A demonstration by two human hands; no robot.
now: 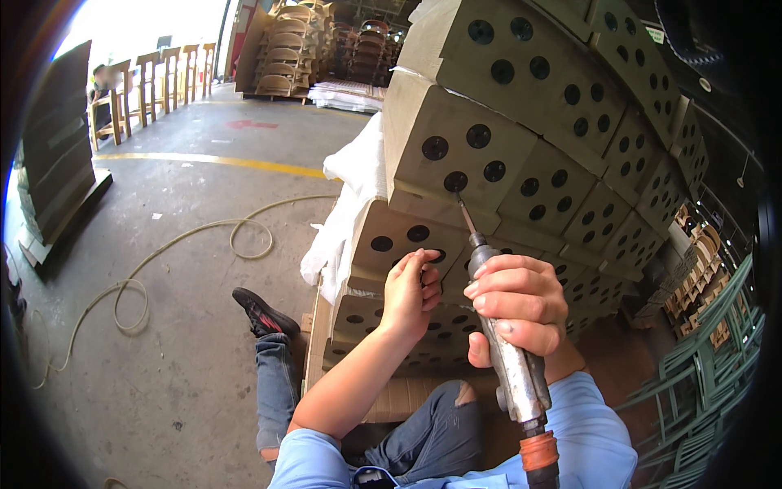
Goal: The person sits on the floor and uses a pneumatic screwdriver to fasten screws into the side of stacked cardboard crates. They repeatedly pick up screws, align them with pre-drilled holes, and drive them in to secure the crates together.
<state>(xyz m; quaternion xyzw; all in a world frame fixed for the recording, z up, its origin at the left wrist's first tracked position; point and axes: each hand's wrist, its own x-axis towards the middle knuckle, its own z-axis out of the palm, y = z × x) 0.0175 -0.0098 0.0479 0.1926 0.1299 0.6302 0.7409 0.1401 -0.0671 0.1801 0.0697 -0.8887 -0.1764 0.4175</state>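
The right hand [521,306] grips a silver power screwdriver [517,379] with an orange collar [538,451], its bit [467,217] aligned with the lowest black disc [455,181] of a four-disc group near the left edge of the stack of brown blocks [521,151]. The left hand [410,293], fingers curled, is positioned beside the lower row at the same edge; a white sheet [346,220] hangs along that edge.

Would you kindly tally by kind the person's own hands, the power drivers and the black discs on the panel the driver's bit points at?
Left hand and right hand: 2
Power driver: 1
Black discs on that panel: 4
Total: 7
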